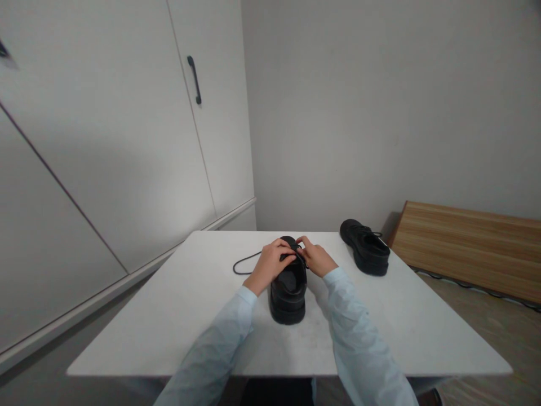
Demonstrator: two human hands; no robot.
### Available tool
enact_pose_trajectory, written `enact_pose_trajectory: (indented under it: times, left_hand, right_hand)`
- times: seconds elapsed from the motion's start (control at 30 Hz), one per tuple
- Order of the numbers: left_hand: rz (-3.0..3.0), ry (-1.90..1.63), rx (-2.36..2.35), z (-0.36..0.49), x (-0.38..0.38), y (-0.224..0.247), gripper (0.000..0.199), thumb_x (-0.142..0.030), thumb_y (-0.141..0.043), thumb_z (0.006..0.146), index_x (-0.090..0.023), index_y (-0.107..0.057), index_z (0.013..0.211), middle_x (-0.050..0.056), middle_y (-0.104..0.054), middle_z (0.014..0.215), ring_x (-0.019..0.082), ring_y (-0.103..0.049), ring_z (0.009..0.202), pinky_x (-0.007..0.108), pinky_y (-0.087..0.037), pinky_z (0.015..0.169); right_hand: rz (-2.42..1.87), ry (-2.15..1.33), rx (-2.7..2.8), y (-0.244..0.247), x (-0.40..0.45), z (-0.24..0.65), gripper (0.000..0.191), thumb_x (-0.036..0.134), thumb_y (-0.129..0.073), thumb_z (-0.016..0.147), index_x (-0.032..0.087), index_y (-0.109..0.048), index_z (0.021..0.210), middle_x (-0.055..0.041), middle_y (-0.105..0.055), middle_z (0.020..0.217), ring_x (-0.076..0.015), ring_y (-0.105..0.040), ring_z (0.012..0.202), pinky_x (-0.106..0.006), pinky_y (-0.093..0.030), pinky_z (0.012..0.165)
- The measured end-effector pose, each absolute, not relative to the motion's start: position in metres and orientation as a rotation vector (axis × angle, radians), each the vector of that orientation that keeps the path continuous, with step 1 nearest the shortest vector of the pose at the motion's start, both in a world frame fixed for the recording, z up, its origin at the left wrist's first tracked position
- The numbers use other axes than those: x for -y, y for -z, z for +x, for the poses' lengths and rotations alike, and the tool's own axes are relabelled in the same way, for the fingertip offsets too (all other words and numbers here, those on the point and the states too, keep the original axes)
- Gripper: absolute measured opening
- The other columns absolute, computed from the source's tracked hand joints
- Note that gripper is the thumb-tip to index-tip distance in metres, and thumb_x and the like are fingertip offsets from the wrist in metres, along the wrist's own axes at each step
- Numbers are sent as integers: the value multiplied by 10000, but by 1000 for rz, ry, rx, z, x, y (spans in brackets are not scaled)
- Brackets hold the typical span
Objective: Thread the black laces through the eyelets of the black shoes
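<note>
A black lace-up shoe (288, 304) stands upright on the white table, heel towards me and toe away. Over its lacing, my left hand (274, 260) is closed, its fingers bent at the eyelets. My right hand (316, 256) pinches the black shoelace (301, 258) on the shoe's right side. One loop of lace (236, 269) lies on the table left of my left hand. Exactly what the left fingertips grip is too small to make out. Both hands hide much of the shoe's tongue and eyelets.
A second black shoe (367, 248), its lace in place, sits at the table's far right edge. The white table (186, 316) reaches towards the wall. White cabinets (127, 113) flank it on the left, and a wooden panel (469, 248) is beyond its right side.
</note>
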State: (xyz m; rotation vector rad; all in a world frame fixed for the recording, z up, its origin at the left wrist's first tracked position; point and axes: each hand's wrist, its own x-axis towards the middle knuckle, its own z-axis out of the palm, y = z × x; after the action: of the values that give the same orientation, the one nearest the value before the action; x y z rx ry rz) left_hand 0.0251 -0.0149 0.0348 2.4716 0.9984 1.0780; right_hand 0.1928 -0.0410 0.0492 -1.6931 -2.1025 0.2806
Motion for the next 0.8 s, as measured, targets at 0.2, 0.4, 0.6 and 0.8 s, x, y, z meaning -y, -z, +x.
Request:
enact_pose_trajectory:
  times: [0.2, 0.4, 0.6, 0.8]
  left_hand:
    - [2504, -1048, -1074, 31, 16, -32, 93, -204, -631, 761, -209, -698, 826, 37, -624, 943, 178, -587, 896, 318, -458, 836]
    - [2485, -1106, -1071, 32, 20, -33, 64, -193, -584, 792, -189, -645, 774, 43, -610, 898, 185, -567, 879, 328, -440, 816]
    - [2480, -1182, -1021, 27, 19, -29, 82, -241, -535, 832, -195, -599, 811, 38, -591, 879, 192, -557, 866, 324, -428, 797]
    - [2313, -1314, -980, 23, 23, -30, 88, -232, -500, 851, -182, -555, 804, 27, -583, 829, 168, -554, 832, 290, -426, 781]
  right_hand:
    - [-1695, -285, 2104, -53, 44, 191, 227, 224, -410, 907, 201, -468, 1125, -27, -627, 672, -173, -589, 674, -225, -350, 621]
    - [-1647, -285, 2079, -49, 40, 197, 236, 277, -420, 903, 203, -504, 1110, -7, -579, 660, -162, -558, 639, -253, -386, 635]
    - [-1357, -413, 1916, -43, 35, 203, 364, 414, -553, 815, 187, -523, 1098, -121, -550, 1102, -186, -578, 880, -340, -478, 765]
    - [-1216, -762, 1892, -41, 35, 201, 614, 400, -730, 657, 197, -459, 1169, -134, -549, 1216, -246, -512, 1165, -394, -462, 887]
